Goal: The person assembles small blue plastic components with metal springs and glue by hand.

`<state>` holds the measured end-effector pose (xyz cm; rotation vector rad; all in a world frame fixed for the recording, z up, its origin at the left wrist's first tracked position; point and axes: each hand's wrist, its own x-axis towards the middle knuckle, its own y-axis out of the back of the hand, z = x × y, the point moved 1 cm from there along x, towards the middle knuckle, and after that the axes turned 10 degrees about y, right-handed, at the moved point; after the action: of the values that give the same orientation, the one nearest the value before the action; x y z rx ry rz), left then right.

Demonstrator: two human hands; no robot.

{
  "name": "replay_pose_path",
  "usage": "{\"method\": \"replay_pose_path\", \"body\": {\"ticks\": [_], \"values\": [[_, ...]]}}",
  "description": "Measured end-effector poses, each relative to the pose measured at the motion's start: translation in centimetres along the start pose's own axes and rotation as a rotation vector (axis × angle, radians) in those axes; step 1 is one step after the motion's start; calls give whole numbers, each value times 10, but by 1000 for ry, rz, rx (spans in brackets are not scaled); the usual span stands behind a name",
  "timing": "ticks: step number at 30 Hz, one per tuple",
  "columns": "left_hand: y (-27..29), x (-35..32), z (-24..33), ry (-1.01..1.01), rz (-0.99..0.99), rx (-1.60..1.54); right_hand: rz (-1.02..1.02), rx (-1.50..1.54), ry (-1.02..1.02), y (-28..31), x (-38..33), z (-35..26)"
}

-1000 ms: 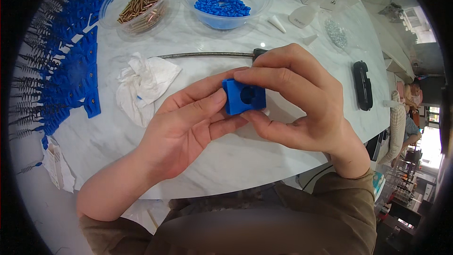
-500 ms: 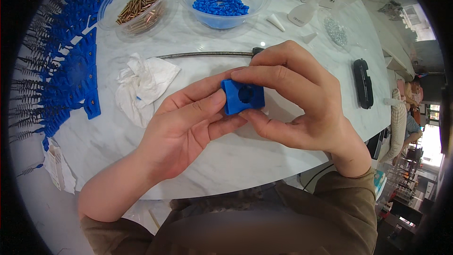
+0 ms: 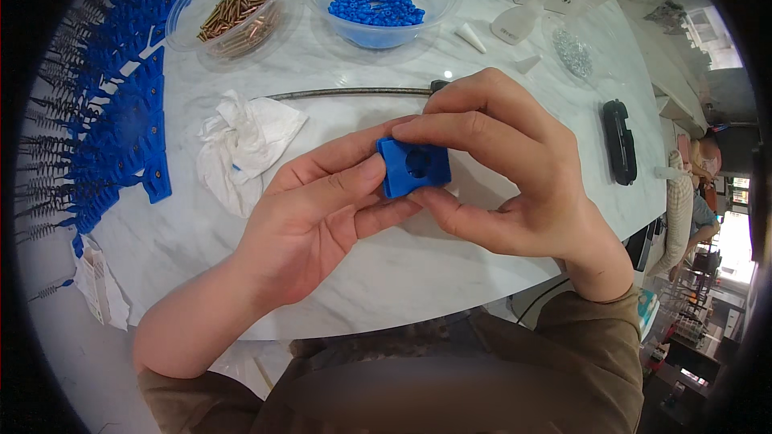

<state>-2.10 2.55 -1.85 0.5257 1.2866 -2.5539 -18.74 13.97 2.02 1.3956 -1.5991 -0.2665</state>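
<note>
Between both hands, above the table, is a small blue plastic block (image 3: 434, 173) with a round dark hole in its upper face. My left hand (image 3: 326, 201) pinches its left end, thumb on top and fingers underneath. From the right, my right hand (image 3: 515, 161) grips it too, fingers along its far edge and thumb against its near edge. The underside of the block is hidden by the fingers. Beyond the hands lies a thin metal rod (image 3: 354, 92) with a black end, beside a crumpled white tissue (image 3: 245, 149).
Clear bowls of brass-coloured screws (image 3: 241, 12) and small blue plastic pieces (image 3: 376, 8) stand at the back. Blue parts with black springs (image 3: 133, 128) crowd the left edge. A black case (image 3: 618, 142) lies right, below a heap of small clear pieces (image 3: 572, 52). A person (image 3: 701, 181) is far right.
The blue block has tilted very slightly in my fingers. Both hands keep the same hold and place.
</note>
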Motion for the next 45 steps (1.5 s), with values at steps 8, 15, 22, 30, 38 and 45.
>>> {"method": "replay_pose_path", "body": {"ticks": [8,15,22,30,38,45], "values": [[0,0,-1,-2,10,3,8,15,-21,-1,-1,0],[1,0,-2,-2,17,9,1,24,-32,-1,-2,0],[1,0,-2,-12,3,-4,4,43,-47,-1,-2,-1],[-1,-1,0,-11,-1,4,6,65,-54,-1,-1,-2],[-1,-2,0,20,12,8,41,93,5,-2,-3,2],[-3,-1,2,19,-4,23,69,96,42,-3,-7,2]]}}
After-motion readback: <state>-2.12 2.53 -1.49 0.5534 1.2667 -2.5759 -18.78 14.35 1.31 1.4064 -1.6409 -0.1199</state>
